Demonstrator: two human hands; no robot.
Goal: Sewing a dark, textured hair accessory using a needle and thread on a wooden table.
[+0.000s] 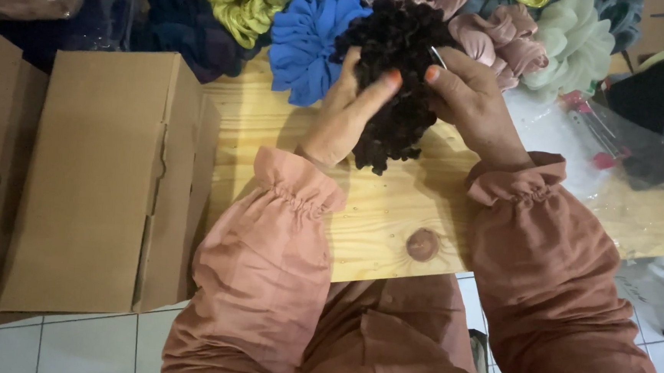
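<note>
A closed box (94, 180) stands at the left edge of the desk (392, 213). Blue scrunchie (306, 43) lies just beside the work. Left hand (348, 114) grips the dark scrunchie (397, 67) from the left, fingers laid across it, above the desk. Right hand (468, 99) pinches its right side, a thin needle (437, 57) showing at the fingers. Pink scrunchie (502, 36) lies behind.

The dark brown scrunchie (396, 75) hides the left hand's (348, 118) palm and the right hand's (468, 103) fingertips.
</note>
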